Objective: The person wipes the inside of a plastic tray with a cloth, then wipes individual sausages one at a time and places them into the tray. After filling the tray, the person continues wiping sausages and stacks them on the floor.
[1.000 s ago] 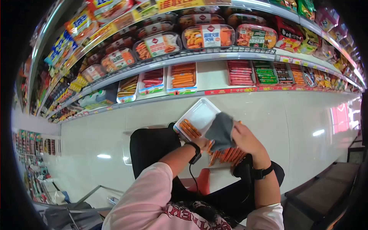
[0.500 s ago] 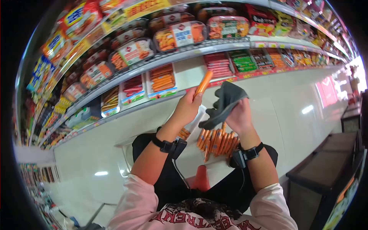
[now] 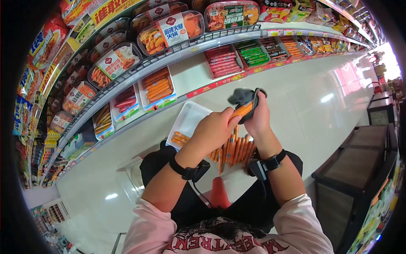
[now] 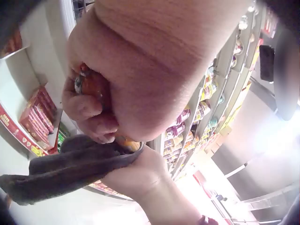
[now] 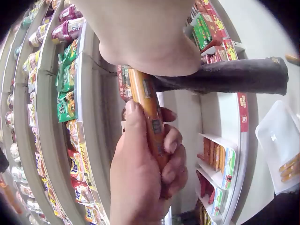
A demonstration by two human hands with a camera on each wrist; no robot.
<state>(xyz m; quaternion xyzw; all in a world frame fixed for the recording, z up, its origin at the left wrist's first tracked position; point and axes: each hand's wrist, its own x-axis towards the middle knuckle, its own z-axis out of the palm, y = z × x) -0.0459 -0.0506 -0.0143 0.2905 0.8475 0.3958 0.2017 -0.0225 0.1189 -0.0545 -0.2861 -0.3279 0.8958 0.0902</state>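
Observation:
My left hand (image 3: 213, 131) grips an orange wrapped sausage (image 3: 242, 111), fingers curled round its lower part in the right wrist view. A dark grey cloth (image 3: 244, 97) is in my right hand (image 3: 259, 115) and folds about the sausage's far end. In the left wrist view the cloth (image 4: 70, 168) hangs down from between the two hands. Below the hands lies a pile of similar sausages (image 3: 237, 150). Just left of it, a white tray (image 3: 188, 116) has a few sausages (image 3: 179, 138) at its near end.
Ahead, the bottom shelf carries trays of orange sausages (image 3: 157, 88), red sausages (image 3: 222, 63) and green-wrapped sticks (image 3: 252, 53). Boxed meals (image 3: 171, 31) stand above, behind a wire edge (image 3: 198, 42). Dark cabinets (image 3: 347, 169) stand at the right. A red object (image 3: 219, 192) shows between the knees.
My left hand has lifted a sausage from low down and brought it right to the cloth. The cloth, loosely spread before, now closes round the sausage's end. The head view has turned rightward.

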